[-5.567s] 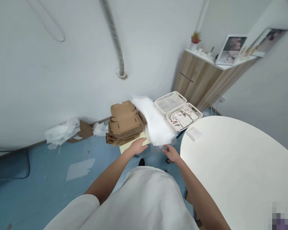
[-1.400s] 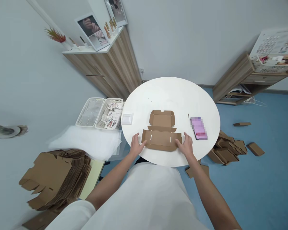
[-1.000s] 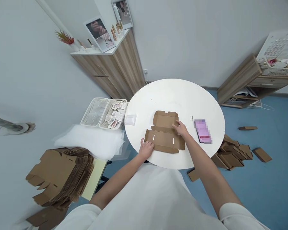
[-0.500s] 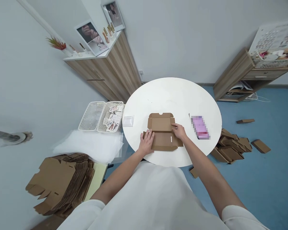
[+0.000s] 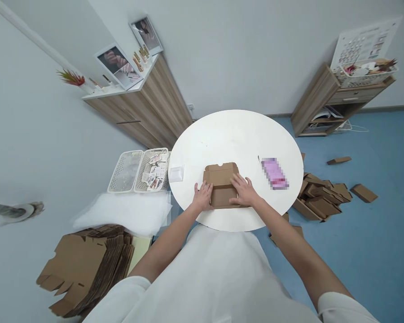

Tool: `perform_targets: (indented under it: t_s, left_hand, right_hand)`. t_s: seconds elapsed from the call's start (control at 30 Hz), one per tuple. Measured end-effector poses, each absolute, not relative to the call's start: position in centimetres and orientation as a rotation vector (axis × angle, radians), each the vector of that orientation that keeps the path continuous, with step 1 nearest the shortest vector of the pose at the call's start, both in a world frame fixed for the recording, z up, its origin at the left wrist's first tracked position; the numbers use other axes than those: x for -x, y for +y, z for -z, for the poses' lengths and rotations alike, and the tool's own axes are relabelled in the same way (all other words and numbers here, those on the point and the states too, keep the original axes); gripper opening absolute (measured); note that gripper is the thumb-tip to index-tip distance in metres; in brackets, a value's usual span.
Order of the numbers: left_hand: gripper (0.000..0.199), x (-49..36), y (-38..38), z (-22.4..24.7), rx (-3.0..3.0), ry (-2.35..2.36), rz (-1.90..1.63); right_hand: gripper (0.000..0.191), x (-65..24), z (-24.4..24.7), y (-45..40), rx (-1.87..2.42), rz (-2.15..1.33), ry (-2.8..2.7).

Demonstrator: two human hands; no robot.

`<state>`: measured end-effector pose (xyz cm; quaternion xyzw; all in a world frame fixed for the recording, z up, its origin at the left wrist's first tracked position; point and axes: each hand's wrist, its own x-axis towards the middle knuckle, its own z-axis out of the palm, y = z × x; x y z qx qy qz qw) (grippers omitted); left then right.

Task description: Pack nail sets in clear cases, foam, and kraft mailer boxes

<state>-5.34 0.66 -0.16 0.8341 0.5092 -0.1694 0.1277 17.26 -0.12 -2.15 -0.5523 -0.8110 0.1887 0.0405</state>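
On the white round table (image 5: 235, 134) lies a partly folded brown cardboard box (image 5: 223, 198), its notched lid panel (image 5: 220, 172) spread out on the far side. My left hand (image 5: 203, 196) rests against the box's left side, fingers apart. On the opposite side my right hand (image 5: 245, 190) touches the box, its fingers stretched over the right edge near the fold and the thumb apart. The right side flaps are partly hidden under that hand.
A pixelated purple item (image 5: 275, 173) lies at right on the table, a small white packet (image 5: 177, 173) at left. White baskets (image 5: 125, 171), plastic sheets (image 5: 121, 211) and stacked flat cardboard (image 5: 81, 264) stand left. Folded boxes (image 5: 323, 197) lie on the floor at right.
My right hand has gone from pinching the lid's near right corner to lying with fingers spread on the box's right side. The box's sides look drawn in; the view has shifted slightly.
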Motion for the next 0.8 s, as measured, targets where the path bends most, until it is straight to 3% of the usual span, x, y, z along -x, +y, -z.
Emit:
perform_targets:
  t_s: [0.13,0.37,0.67,0.8]
  left_hand:
    - [0.103,5.5,-0.1,0.3,-2.421,1.512,0.354]
    - [0.105,8.9,-4.0,2.2,-1.783,2.092,-0.024]
    - [0.066,10.7,-4.9,4.6,-1.371,1.956,-0.343]
    - [0.036,9.6,-3.9,4.0,-1.403,1.939,-0.413]
  right_hand:
    - [0.113,-16.3,3.3,-1.0,1.589,-0.545,-2.694]
    - [0.115,-15.6,4.6,-1.0,1.653,-0.511,-2.702]
    - [0.108,-15.0,4.7,-1.4,1.61,-0.579,-2.69]
    - [0.108,-14.4,4.7,-1.7,1.616,-0.593,-2.674]
